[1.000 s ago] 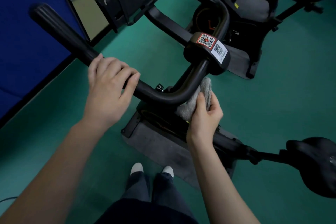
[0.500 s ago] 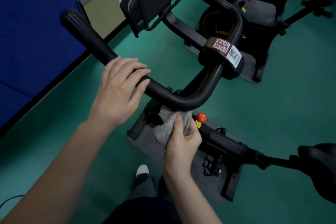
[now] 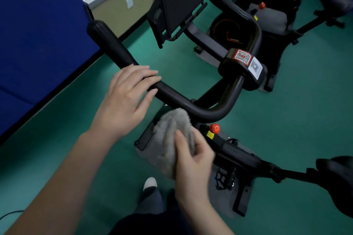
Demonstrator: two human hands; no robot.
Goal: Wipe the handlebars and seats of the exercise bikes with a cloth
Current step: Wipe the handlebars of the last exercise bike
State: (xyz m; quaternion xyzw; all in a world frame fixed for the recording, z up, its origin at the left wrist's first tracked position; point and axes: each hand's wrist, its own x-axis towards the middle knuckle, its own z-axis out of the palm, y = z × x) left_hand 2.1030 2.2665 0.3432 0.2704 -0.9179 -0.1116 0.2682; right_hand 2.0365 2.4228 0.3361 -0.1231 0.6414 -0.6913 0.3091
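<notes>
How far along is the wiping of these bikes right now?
Done: cannot tell, no surface shows wiping marks. In hand: the right hand holds the grey cloth just under the bend of the near handlebar, while the left hand rests on that bar. Left: the near bike's seat and the second bike behind, neither being touched.

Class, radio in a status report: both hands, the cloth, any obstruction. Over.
Left hand open, fingers resting on handlebar. Right hand grips grey cloth near the bar's bend. No obstruction seen.
</notes>
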